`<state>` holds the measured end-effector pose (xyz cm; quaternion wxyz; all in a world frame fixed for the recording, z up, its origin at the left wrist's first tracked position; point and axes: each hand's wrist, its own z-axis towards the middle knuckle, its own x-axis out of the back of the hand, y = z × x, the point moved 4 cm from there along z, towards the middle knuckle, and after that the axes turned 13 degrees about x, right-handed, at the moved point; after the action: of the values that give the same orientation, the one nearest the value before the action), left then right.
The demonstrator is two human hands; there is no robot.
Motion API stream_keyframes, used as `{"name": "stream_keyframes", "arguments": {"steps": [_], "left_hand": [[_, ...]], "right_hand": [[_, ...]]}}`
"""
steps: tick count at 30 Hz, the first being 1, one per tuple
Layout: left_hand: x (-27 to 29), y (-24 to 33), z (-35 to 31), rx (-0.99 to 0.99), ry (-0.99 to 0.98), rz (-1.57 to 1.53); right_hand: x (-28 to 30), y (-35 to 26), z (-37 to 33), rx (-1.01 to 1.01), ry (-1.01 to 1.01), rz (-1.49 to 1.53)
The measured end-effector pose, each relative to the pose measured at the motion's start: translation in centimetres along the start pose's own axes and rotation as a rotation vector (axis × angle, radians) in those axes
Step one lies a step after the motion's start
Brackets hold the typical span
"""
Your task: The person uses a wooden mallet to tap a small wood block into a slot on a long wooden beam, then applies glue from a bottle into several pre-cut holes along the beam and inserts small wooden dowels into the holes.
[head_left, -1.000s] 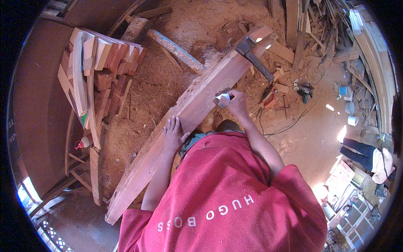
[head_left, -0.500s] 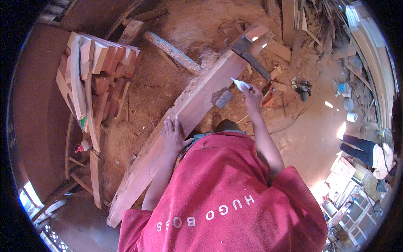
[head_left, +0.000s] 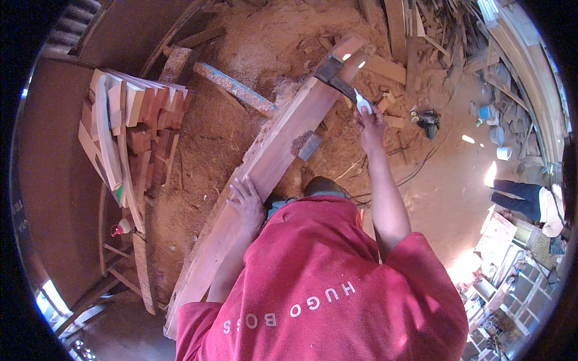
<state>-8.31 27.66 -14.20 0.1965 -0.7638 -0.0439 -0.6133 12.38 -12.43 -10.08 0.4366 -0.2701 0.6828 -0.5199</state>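
Note:
A long, thick wooden beam (head_left: 276,146) runs slantwise from the lower left to the upper middle. My left hand (head_left: 247,200) rests on its face with the fingers spread. In my right hand (head_left: 369,123) is a small white squeeze bottle (head_left: 362,101) with a pointed nozzle, held upward to the right of the beam. Sawdust and a grey block (head_left: 309,147) lie on the beam's middle. Near its far end, a dark wooden crosspiece (head_left: 335,77) lies across it, just beyond the bottle's tip.
A stack of cut timber (head_left: 141,114) stands at the left. Beyond the beam, a narrow board (head_left: 236,89) lies on sawdust. A dark power tool (head_left: 428,123) and cable are on the floor at right, near white buckets (head_left: 504,153). Another person (head_left: 530,201) stands at far right.
My right hand has moved the bottle farther away and slightly right, toward the dark crosspiece. My left hand stays spread on the beam. The whole view has shifted slightly.

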Motion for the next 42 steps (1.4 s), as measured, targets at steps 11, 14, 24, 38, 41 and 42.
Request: {"name": "stream_keyframes", "arguments": {"steps": [11,14,24,38,41,42], "left_hand": [[5.0,-1.8,1.0,-0.059,-0.388,-0.212],[5.8,-2.1,1.0,-0.153,-0.540,-0.271],[0.5,-6.5,4.8,-0.451,-0.749,-0.643],[-1.2,-12.1,7.6,-0.137,-0.812,-0.813],[1.7,-10.0,7.2,-0.162,-0.519,-0.878],[3.9,-8.7,6.6,-0.104,-0.396,-0.741]], "right_hand": [[-0.2,-3.5,-1.5,-0.050,0.111,0.025],[0.3,-3.3,-2.4,-0.061,0.115,0.051],[-1.5,-3.9,-4.9,-0.093,0.105,0.161],[-2.4,-3.1,-6.7,-0.097,0.062,0.230],[-1.5,-2.8,-6.9,-0.079,0.054,0.201],[-1.1,-2.4,-7.1,-0.076,0.047,0.180]]}}
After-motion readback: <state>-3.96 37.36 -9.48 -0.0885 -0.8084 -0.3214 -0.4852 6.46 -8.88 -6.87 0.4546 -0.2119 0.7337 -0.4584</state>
